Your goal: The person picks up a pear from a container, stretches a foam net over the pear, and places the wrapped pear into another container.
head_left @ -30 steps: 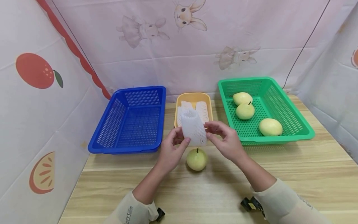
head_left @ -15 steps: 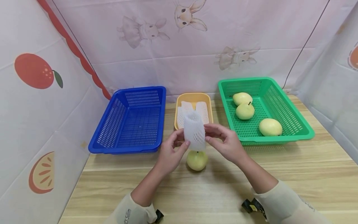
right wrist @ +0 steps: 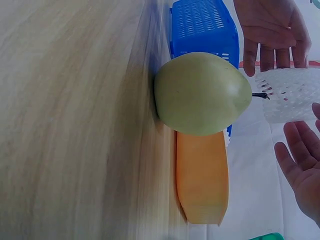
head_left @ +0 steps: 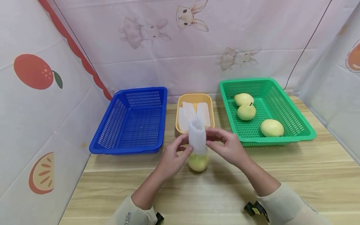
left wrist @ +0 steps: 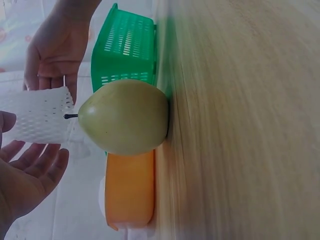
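A white foam net sleeve [head_left: 198,137] stands upright between both hands, its lower end just above a yellow-green pear [head_left: 198,163] on the table. My left hand [head_left: 173,157] pinches its left side between thumb and fingers; my right hand [head_left: 227,145] pinches the right side. In the left wrist view, the pear [left wrist: 125,117] has its stem at the mouth of the sleeve [left wrist: 37,116]. The right wrist view shows the stem tip of the pear [right wrist: 202,94] reaching the edge of the sleeve [right wrist: 290,95].
Behind the hands sits a yellow tray [head_left: 212,120] holding several foam sleeves. A blue basket [head_left: 126,149] stands to the left, with nothing in it. On the right, a green basket [head_left: 298,137] holds three pears. A patterned cloth [head_left: 194,75] hangs behind.
Both hands have lowered the sleeve toward the pear and shifted it slightly right, turning it more upright. The pear on the table and the baskets have stayed in place.
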A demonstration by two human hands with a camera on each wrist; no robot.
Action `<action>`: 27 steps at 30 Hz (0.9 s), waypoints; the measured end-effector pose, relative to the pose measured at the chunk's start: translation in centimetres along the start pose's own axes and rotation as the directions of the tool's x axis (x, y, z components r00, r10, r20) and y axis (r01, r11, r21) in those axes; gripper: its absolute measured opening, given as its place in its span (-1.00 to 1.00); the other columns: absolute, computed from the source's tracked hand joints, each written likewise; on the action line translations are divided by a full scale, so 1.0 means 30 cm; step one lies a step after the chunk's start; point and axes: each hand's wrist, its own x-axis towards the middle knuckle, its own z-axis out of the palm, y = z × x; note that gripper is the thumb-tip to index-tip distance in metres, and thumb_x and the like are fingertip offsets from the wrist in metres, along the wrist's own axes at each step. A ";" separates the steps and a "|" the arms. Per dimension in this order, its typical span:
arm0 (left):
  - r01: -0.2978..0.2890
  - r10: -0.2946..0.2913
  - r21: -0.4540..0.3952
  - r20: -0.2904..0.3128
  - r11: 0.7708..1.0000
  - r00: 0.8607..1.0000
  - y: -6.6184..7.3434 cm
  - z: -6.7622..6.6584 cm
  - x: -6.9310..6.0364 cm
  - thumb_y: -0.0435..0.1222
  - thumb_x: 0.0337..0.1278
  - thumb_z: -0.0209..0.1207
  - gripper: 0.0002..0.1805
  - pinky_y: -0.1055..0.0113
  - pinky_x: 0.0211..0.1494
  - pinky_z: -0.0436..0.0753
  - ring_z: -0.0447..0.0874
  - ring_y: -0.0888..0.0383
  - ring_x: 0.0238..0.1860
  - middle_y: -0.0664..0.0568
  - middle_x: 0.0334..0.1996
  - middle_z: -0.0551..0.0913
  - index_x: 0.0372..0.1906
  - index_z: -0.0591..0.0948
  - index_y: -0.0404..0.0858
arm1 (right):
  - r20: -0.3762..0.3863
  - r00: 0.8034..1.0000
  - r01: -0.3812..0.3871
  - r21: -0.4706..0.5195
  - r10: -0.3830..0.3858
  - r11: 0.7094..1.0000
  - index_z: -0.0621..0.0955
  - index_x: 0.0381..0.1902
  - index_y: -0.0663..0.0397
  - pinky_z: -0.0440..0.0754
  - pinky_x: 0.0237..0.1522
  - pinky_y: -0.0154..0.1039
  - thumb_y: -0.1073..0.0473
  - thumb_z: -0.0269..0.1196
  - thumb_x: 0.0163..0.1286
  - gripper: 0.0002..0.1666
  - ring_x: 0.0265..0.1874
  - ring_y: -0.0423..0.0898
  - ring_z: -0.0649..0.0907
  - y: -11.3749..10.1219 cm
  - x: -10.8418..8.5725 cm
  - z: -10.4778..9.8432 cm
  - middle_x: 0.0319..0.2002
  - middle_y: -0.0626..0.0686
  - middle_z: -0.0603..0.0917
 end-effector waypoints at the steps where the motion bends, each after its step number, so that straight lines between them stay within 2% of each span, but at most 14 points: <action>1: 0.005 -0.005 0.003 0.003 1.000 1.000 0.000 0.000 -0.001 -0.29 0.35 0.16 -0.56 0.21 0.07 0.65 0.63 0.14 0.11 0.03 0.11 0.65 0.30 0.49 -0.14 | 0.004 1.000 -0.001 -0.003 0.001 1.000 0.63 0.08 0.09 0.69 -0.03 -0.23 0.35 0.34 0.28 -0.61 -0.12 -0.14 0.71 0.002 -0.001 0.000 -0.06 0.03 0.74; 11: 0.026 -0.028 0.029 0.053 0.999 0.998 -0.006 -0.002 -0.006 -0.25 0.34 0.18 -0.53 0.09 0.07 0.65 0.60 0.11 0.16 0.03 0.17 0.61 0.31 0.47 -0.11 | 0.048 0.999 -0.019 -0.040 0.021 0.999 0.62 0.09 0.08 0.70 -0.04 -0.11 0.33 0.34 0.28 -0.60 -0.12 -0.13 0.71 0.016 -0.012 -0.005 -0.06 0.01 0.74; 18: 0.051 -0.056 0.052 0.095 0.997 0.994 -0.017 -0.006 -0.013 -0.24 0.33 0.19 -0.51 0.18 0.06 0.66 0.58 0.14 0.17 0.06 0.19 0.59 0.33 0.44 -0.08 | 0.079 0.995 -0.052 -0.078 0.058 0.996 0.59 0.12 0.11 0.71 -0.05 -0.15 0.30 0.36 0.27 -0.55 -0.13 -0.09 0.72 0.015 -0.021 -0.006 -0.05 0.06 0.73; 22: 0.068 -0.076 0.072 0.112 0.995 0.991 -0.030 -0.005 -0.015 -0.25 0.32 0.20 -0.49 0.24 0.06 0.66 0.57 0.18 0.17 0.09 0.19 0.57 0.34 0.42 -0.09 | 0.093 0.994 -0.049 -0.091 0.057 0.995 0.58 0.15 0.12 0.71 -0.06 -0.11 0.31 0.36 0.26 -0.53 -0.14 -0.07 0.72 0.017 -0.024 -0.007 -0.05 0.08 0.73; 27: 0.057 -0.069 0.096 0.131 0.994 0.989 -0.035 -0.006 -0.017 -0.25 0.31 0.21 -0.46 0.26 0.05 0.66 0.56 0.16 0.18 0.06 0.20 0.57 0.36 0.40 -0.11 | 0.130 0.989 -0.051 -0.096 0.063 0.994 0.53 0.21 0.11 0.70 -0.04 -0.02 0.35 0.34 0.25 -0.45 -0.12 -0.06 0.72 0.028 -0.027 -0.008 -0.05 0.09 0.74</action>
